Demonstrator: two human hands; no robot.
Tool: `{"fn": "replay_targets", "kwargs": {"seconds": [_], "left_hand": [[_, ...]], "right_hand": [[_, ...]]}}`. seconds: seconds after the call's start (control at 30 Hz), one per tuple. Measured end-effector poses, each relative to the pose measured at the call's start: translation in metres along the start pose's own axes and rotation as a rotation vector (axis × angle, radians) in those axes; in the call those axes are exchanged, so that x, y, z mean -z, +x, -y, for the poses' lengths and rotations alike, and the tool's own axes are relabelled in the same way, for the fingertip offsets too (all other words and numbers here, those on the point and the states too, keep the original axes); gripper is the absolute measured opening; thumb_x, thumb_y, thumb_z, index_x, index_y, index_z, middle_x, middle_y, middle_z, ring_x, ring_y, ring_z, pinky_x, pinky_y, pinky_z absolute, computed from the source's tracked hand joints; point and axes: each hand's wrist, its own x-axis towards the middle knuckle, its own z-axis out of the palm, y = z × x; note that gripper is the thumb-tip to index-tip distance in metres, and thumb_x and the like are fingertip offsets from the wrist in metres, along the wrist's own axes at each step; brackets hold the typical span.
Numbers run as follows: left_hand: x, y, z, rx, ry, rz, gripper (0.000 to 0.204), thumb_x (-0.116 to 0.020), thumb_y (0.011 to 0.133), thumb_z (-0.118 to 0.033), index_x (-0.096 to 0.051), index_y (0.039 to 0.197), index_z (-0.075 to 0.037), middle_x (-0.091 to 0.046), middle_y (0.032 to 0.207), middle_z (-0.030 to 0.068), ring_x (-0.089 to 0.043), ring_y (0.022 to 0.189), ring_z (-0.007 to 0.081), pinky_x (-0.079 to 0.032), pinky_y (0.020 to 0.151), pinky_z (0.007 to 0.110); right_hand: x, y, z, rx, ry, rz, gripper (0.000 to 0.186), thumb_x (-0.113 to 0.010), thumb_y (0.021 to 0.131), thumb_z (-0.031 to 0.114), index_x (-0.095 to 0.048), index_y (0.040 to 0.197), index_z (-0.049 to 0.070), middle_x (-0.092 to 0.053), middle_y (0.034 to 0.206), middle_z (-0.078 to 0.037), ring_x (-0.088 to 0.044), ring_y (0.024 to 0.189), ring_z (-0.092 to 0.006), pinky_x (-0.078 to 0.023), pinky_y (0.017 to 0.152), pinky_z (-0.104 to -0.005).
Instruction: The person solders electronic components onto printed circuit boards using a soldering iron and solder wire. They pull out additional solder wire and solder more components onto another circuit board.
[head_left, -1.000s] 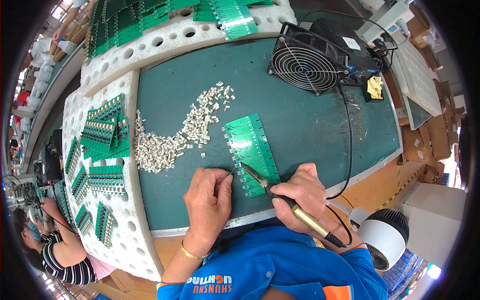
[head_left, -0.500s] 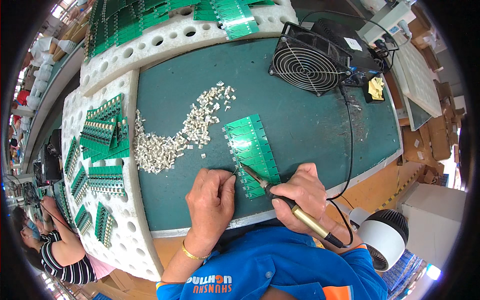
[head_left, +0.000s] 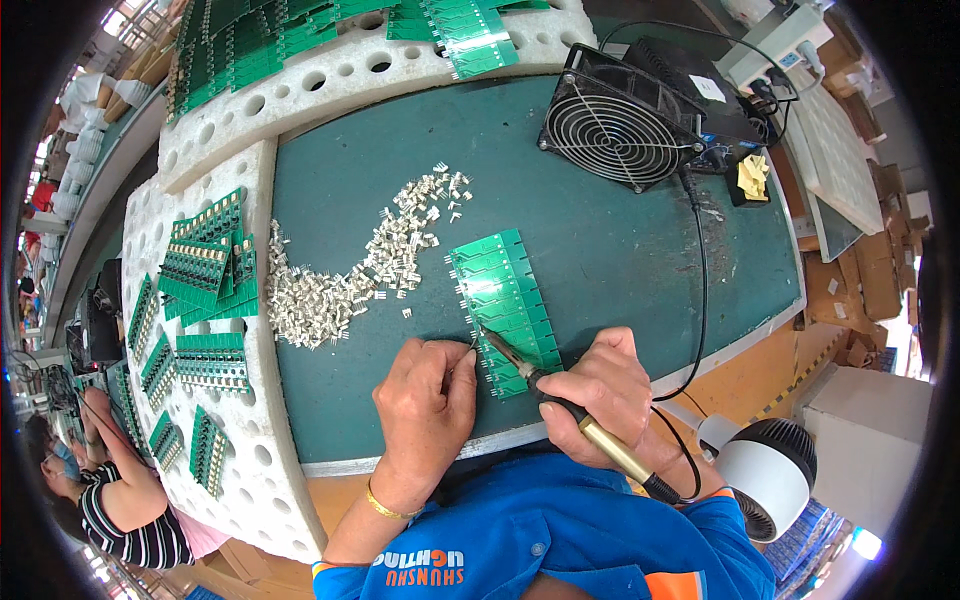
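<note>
Slightly rightward, toward the green circuit board (head_left: 505, 305), the left hand (head_left: 426, 395) has crept since the earlier frame. At far left, a foam slab (head_left: 262, 362) carries populated boards (head_left: 212, 361), perhaps cushioning their parts. White connectors (head_left: 320, 306) lie heaped on the surface (head_left: 620, 255), probably for easy reach. The left hand's fingers are pinched together, seemingly on a thin wire (head_left: 474, 341), near the iron's tip. The circuit board lies flat just ahead of both hands, likely so the surface steadies it. The right hand's (head_left: 606, 388) fingers wrap a soldering iron (head_left: 612, 445), presumably for fine aim. Beyond, a fan (head_left: 616, 135) perhaps draws fumes.
</note>
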Motion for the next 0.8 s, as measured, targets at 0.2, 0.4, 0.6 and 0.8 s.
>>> {"fn": "replay_targets", "kwargs": {"seconds": [0.2, 0.4, 0.6, 0.8], "left_hand": [[0.0012, -0.0004, -0.0018, 0.027, -0.025, 0.016, 0.010, -0.072, 0.081, 0.002, -0.064, 0.081, -0.005, -0.058, 0.070, 0.0090, -0.058, 0.055, 0.0232, -0.046, 0.049, 0.035], [0.0028, -0.0018, -0.0003, 0.029, -0.038, 0.034, 0.010, -0.072, 0.081, 0.002, -0.064, 0.081, -0.005, -0.059, 0.071, 0.0094, -0.058, 0.056, 0.0234, -0.047, 0.051, 0.035], [0.0028, -0.0026, -0.0002, 0.045, -0.051, 0.035, 0.010, -0.072, 0.080, 0.002, -0.065, 0.082, -0.005, -0.060, 0.072, 0.0098, -0.058, 0.056, 0.0241, -0.047, 0.051, 0.034], [0.0021, -0.0031, 0.0003, 0.033, -0.065, 0.035, 0.010, -0.072, 0.080, 0.003, -0.065, 0.082, -0.004, -0.060, 0.072, 0.0098, -0.058, 0.056, 0.0240, -0.047, 0.051, 0.034]], "right_hand": [[0.0021, -0.0009, 0.0014, -0.001, 0.010, 0.019, 0.024, -0.074, 0.073, 0.007, -0.065, 0.095, 0.007, -0.064, 0.070, -0.003, -0.053, 0.055, -0.0202, -0.039, 0.067, -0.0376], [0.0025, -0.0036, 0.0021, -0.005, 0.001, 0.020, 0.028, -0.076, 0.069, 0.006, -0.066, 0.096, 0.008, -0.064, 0.070, -0.002, -0.054, 0.056, -0.0191, -0.039, 0.067, -0.0364], [0.0025, -0.0047, 0.0033, 0.004, -0.007, 0.019, 0.029, -0.077, 0.069, 0.006, -0.066, 0.096, 0.007, -0.063, 0.068, -0.001, -0.053, 0.055, -0.0191, -0.039, 0.067, -0.0361], [0.0028, -0.0061, 0.0051, -0.001, -0.014, 0.022, 0.030, -0.078, 0.067, 0.007, -0.066, 0.095, 0.008, -0.062, 0.066, -0.001, -0.053, 0.055, -0.0187, -0.038, 0.067, -0.0355]]}}
